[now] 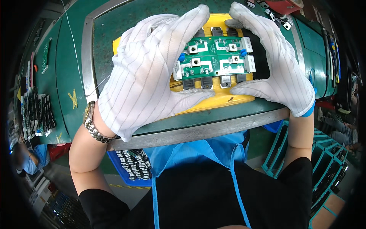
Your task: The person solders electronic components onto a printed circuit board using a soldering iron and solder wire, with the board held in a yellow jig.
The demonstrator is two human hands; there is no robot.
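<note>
a green work table with a metal front edge spreads across a busy workshop. on it, two hands in white striped gloves arch around a green circuit board. the left hand curves about the board's left end, covering part of it, with its thumb and fingers spread apart. the right hand bends round the right end, its thumb and forefinger wide apart too. i cannot tell whether any fingertips press on the board or on the black parts along its long sides. the board lies flat between the hands, over a yellow block. it carries small metal nuts, blue discs and white blocks at its right end.

a silver watch circles the left wrist, and a blue band shows at the right one. left on the table are a yellow tape cross and a row of dark boards. small metal pieces lie at the upper right, near a red tray. below the edge, a blue bin holds many small parts, just beside the blue apron. a teal rack stands at the right.
</note>
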